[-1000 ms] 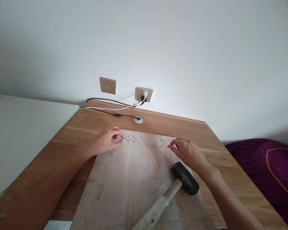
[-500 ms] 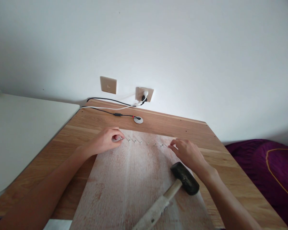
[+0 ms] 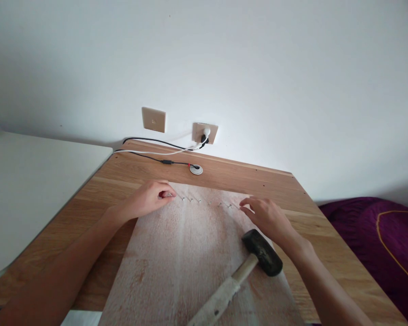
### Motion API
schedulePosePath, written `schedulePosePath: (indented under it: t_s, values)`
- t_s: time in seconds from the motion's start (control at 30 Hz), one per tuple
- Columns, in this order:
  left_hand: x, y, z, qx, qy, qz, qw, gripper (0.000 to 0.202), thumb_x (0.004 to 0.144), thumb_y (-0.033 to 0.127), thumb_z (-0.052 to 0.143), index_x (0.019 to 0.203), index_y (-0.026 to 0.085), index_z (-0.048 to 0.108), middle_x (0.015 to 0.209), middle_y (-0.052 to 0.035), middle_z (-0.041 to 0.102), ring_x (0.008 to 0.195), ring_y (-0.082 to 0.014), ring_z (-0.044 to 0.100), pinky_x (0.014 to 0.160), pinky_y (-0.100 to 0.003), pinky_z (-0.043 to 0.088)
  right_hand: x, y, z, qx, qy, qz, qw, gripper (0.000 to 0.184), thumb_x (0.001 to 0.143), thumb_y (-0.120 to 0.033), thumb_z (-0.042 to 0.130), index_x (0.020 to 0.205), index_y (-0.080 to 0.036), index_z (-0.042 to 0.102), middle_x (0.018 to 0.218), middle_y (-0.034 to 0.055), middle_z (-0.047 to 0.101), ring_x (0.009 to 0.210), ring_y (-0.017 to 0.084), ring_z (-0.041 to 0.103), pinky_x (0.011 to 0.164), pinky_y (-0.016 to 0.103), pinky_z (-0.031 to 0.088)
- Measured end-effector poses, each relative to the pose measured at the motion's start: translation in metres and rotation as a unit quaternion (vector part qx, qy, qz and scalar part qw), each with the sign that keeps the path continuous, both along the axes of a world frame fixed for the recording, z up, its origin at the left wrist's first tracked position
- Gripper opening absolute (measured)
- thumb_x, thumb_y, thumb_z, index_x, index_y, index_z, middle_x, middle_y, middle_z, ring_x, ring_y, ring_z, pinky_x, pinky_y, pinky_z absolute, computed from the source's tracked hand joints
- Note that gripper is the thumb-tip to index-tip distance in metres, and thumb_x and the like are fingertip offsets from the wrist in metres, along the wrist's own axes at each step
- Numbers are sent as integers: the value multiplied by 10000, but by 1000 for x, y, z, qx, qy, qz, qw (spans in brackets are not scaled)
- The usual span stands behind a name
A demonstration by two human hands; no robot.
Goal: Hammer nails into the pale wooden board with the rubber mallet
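A pale, whitish-brown board [image 3: 170, 253] lies on the wooden desk. Several small nails [image 3: 199, 200] stand in a row near its far edge, their heads tilted toward me. My left hand [image 3: 153, 195] is at the row's left end, thumb and fingertips pinched around what looks like a nail. At the right end, my right hand [image 3: 263, 215] has its thumb and forefinger closed on another nail, mostly hidden by the fingertips. A mallet with a black head [image 3: 262, 252] and a worn, pale handle rests on the board, below my right hand.
Black and white cables [image 3: 149, 152] run across the back of the wooden desk [image 3: 313, 235] to a wall socket [image 3: 205, 133]. A cable grommet [image 3: 196, 170] sits behind the board. A white tabletop [image 3: 44, 190] adjoins on the left, and purple fabric [image 3: 367, 240] lies at the right.
My right hand has shifted very slightly to the right at the row's end. My left hand, the board, the nails and the mallet look unmoved.
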State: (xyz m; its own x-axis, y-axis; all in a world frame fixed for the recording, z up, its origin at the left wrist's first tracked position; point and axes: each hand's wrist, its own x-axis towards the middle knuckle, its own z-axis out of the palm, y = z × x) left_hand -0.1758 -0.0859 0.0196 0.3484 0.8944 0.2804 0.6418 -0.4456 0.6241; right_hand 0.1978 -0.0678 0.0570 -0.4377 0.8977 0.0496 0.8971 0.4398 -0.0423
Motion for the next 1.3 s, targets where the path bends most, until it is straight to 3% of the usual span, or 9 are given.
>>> schedulePosePath:
  t_s: [0.17,0.33,0.43,0.57,0.7,0.87,1.0,1.2,1.3]
  values:
    - [0,-1,0,9,8,5,1000,149,891,275,635,849,199,755,668,27,557,591,-110,504,592,-246,374,-3,-9,12,2,57,11,998,247,991,-299,553,990,-211,784,887,59,794,777,211,741,719,287,525]
    - [1,-1,-2,17,4,18,1000,115,874,268,676,816,197,745,676,33,533,596,-105,493,601,-248,366,-27,-35,28,-119,95,92,984,204,996,-303,600,939,-226,780,842,16,768,717,162,695,687,250,486]
    - [1,0,-3,19,-3,25,999,101,860,266,704,798,194,737,676,38,512,604,-103,491,605,-245,361,-40,-47,28,-164,104,144,970,221,1013,-306,592,923,-218,773,850,10,760,722,147,682,682,238,470]
    - [4,1,-6,16,-9,33,999,112,842,266,735,771,184,707,683,43,506,619,-103,488,615,-243,358,-46,-49,21,-179,82,163,967,211,1019,-274,594,943,-214,782,870,13,768,765,158,696,720,250,468]
    - [6,1,-6,11,-23,32,999,152,812,289,777,790,176,678,695,42,539,636,-108,497,620,-238,364,-45,-39,19,-169,65,138,974,235,1027,-284,580,958,-200,789,913,32,786,836,189,728,771,276,488]
    - [6,-1,-3,18,-23,13,1000,62,832,241,734,848,182,723,714,32,559,644,-111,522,632,-238,382,-35,-19,20,-75,55,50,994,231,1021,-236,568,1032,-168,788,1007,69,803,939,237,752,827,319,523]
    - [6,-2,-1,19,-21,8,1000,59,850,212,699,822,179,739,699,31,543,633,-105,517,625,-235,378,-30,-7,16,-47,14,-2,999,237,1025,-286,576,1031,-185,790,1056,75,804,972,265,757,815,345,547]
    - [10,-5,4,27,-40,21,999,121,880,284,703,821,180,721,688,39,536,633,-103,516,624,-233,382,-38,-5,11,-46,-42,-22,998,257,1028,-334,582,972,-197,792,1020,76,805,981,277,757,771,330,551]
    - [20,-11,9,30,-38,-6,999,117,884,279,709,820,181,712,690,37,550,634,-105,525,641,-242,391,-40,-4,10,-41,-46,-20,998,272,1030,-341,579,949,-192,791,997,78,804,952,267,762,761,318,547]
